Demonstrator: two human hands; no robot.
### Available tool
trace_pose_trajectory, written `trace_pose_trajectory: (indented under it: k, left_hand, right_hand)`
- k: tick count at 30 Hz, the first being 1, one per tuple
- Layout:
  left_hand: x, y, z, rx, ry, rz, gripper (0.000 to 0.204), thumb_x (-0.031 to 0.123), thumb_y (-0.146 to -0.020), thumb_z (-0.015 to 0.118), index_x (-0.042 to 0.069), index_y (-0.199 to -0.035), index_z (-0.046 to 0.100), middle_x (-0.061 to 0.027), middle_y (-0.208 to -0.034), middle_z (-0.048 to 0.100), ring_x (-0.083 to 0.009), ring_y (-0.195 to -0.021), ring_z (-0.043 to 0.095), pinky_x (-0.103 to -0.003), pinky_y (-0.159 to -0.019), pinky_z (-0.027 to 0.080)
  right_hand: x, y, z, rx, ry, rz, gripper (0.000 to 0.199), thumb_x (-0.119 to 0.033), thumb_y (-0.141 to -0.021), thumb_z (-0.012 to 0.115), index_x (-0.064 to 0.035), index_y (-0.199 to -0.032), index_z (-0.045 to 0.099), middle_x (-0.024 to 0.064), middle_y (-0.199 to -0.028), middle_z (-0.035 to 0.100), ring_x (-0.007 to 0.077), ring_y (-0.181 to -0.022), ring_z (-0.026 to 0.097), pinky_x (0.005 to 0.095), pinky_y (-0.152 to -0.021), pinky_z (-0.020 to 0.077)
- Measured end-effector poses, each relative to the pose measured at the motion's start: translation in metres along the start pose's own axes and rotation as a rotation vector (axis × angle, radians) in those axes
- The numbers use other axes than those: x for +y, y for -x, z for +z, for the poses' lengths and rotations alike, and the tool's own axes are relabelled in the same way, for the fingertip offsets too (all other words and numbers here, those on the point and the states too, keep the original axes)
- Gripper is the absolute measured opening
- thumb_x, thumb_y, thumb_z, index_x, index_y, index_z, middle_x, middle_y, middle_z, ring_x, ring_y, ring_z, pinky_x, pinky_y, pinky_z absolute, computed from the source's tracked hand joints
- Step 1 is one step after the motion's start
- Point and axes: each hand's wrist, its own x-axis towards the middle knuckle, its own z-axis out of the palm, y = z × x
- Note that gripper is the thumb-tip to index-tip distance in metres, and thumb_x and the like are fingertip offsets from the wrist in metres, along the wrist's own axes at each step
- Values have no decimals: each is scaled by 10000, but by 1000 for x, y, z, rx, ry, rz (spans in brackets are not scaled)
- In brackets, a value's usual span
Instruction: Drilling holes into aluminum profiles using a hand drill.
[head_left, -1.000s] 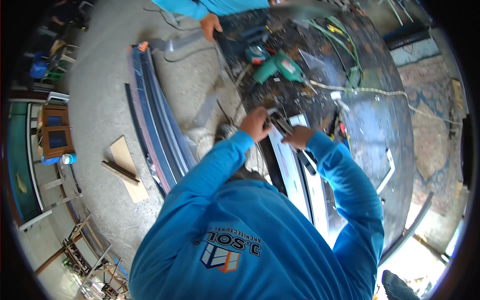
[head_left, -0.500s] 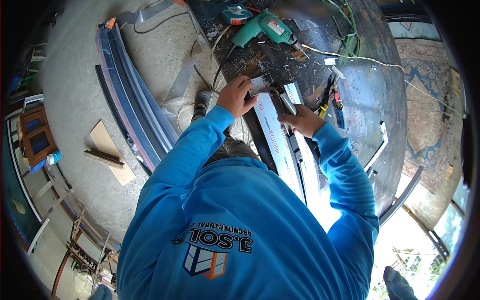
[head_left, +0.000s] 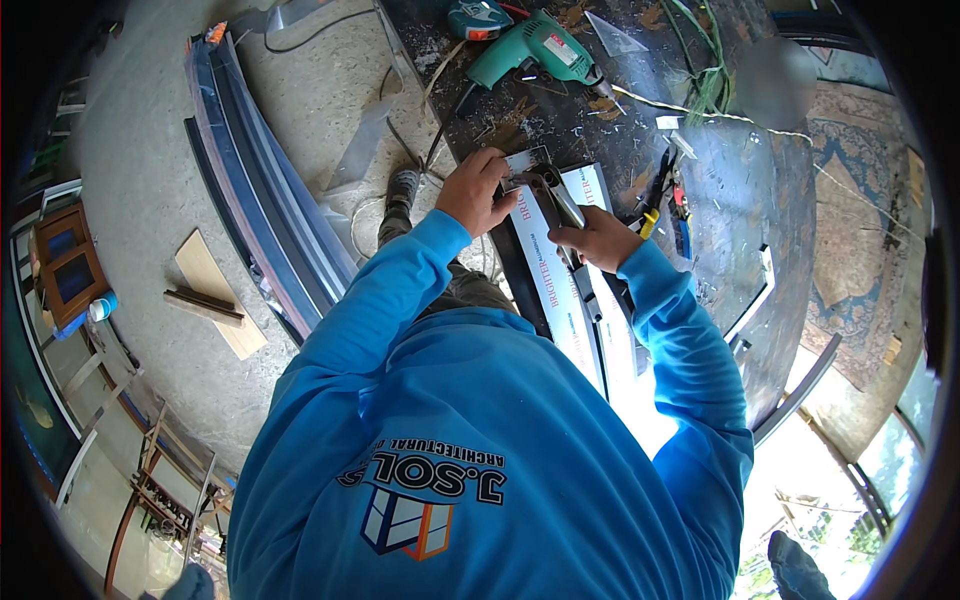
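My right hand (head_left: 602, 240) is closed around the silver handles of what looks like a hand riveter (head_left: 553, 195). The tool's head meets a small metal plate (head_left: 527, 160) at the far end of a long dark profile. My left hand (head_left: 478, 195) pinches that plate's near left corner between thumb and fingers. Under the tool lie long strips with printed white protective film (head_left: 550, 270), running along the table's left edge toward my body. The exact contact between tool head and plate is too small to make out.
A green power drill (head_left: 540, 52) lies on the dark worktable (head_left: 740, 190) beyond my hands. Yellow-handled pliers (head_left: 650, 222) and other hand tools rest right of my right hand. Bundled long profiles (head_left: 265, 190) and a wooden board (head_left: 225, 295) are on the floor at left.
My right hand and the tool have shifted very slightly left and down against the plate. My left hand keeps its pinch, and the whole view has tilted a little.
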Motion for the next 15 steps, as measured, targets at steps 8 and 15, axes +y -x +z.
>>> trace_pose_trajectory:
  k: [8,15]
  left_hand:
    - [0,4,2,-7,1,-33,359,187,-742,751,12,-997,569,-159,-1098,553,-351,-995,571,-415,-843,493]
    - [1,4,1,-45,-40,-66,362,191,-708,754,22,-977,580,-190,-1172,529,-367,-1084,533,-420,-910,471]
  right_hand:
    - [-19,-3,-10,-33,253,12,529,-416,-775,615,60,-1003,644,201,-808,672,310,-761,674,400,-727,516]
    - [-45,-10,-12,-35,595,28,442,-395,-758,588,-7,-957,664,209,-872,680,362,-858,666,434,-801,522]
